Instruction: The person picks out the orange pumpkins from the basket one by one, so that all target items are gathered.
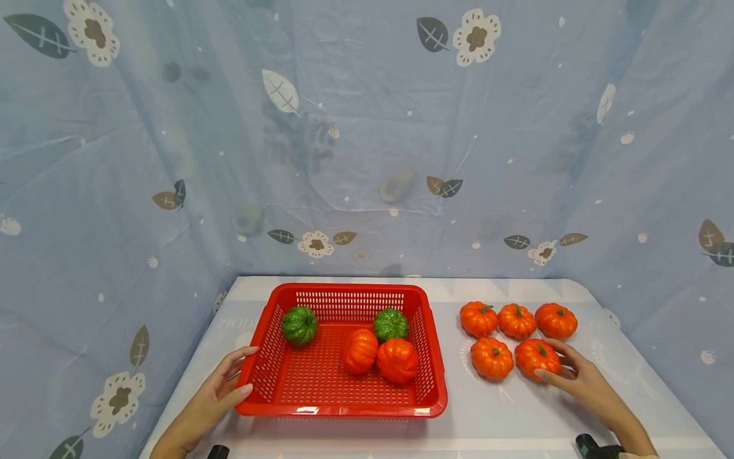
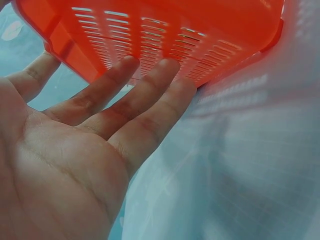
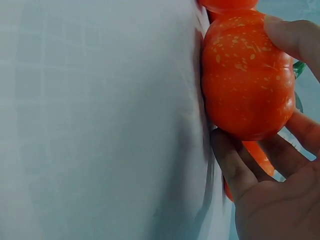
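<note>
A red plastic basket (image 1: 344,411) rests on the table with two green pumpkins (image 1: 299,326) and two orange ones (image 1: 397,360) inside. Against its left side lies my left hand (image 1: 215,389), thumb and index finger at the rim; the left wrist view shows the other fingers (image 2: 150,107) extended along the slotted outer wall. My right hand (image 1: 579,376) holds a small orange pumpkin (image 1: 537,358) with a green stem, thumb on the near side and fingers around the far right. In the right wrist view that pumpkin (image 3: 247,75) sits between thumb and fingers, seemingly still on the table.
Several other orange pumpkins (image 1: 491,359) stand close beside the held one, in two rows to the right of the basket. A pale patterned cloth covers the table (image 1: 487,421). Blue flowered curtain (image 1: 367,159) hangs behind and at both sides.
</note>
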Tool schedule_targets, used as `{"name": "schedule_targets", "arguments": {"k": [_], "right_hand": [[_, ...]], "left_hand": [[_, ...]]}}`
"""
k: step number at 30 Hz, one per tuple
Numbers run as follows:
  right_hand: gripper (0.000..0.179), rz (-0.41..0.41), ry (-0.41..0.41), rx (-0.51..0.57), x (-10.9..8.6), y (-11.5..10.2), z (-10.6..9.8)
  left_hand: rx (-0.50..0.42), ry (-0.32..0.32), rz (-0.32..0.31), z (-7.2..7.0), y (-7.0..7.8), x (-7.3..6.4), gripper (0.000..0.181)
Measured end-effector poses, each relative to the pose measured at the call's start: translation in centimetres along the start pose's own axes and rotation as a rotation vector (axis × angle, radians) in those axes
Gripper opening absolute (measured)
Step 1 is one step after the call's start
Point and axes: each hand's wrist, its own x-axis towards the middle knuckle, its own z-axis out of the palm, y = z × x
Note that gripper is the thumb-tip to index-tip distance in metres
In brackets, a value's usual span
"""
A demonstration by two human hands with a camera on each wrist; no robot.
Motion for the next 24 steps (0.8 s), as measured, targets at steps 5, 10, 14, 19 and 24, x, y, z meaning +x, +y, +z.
{"name": "schedule_targets", "arguments": {"k": [5,10,14,19,24], "right_hand": [[0.088,0.032,-0.025,0.002,0.1,-0.2,-0.1],[0.088,0.048,-0.051,0.000,0.1,-0.3,-0.1],[0.087,0.053,-0.066,0.020,0.1,-0.4,-0.2],[0.081,-0.034,-0.025,-0.024,-0.3,-0.8,-0.5],[0.074,-0.110,0.050,-0.069,-0.4,-1.6,-1.4]], "left_hand": [[-0.008,-0.013,0.012,-0.1,0.0,0.0,0.063],[-0.021,-0.012,-0.016,-0.1,0.0,0.0,0.063],[-0.017,-0.018,-0.021,-0.1,0.0,-0.1,0.063],[-0.017,-0.018,-0.016,0.0,0.1,-0.2,0.063],[-0.012,-0.003,-0.027,0.0,0.1,-0.1,0.063]]}}
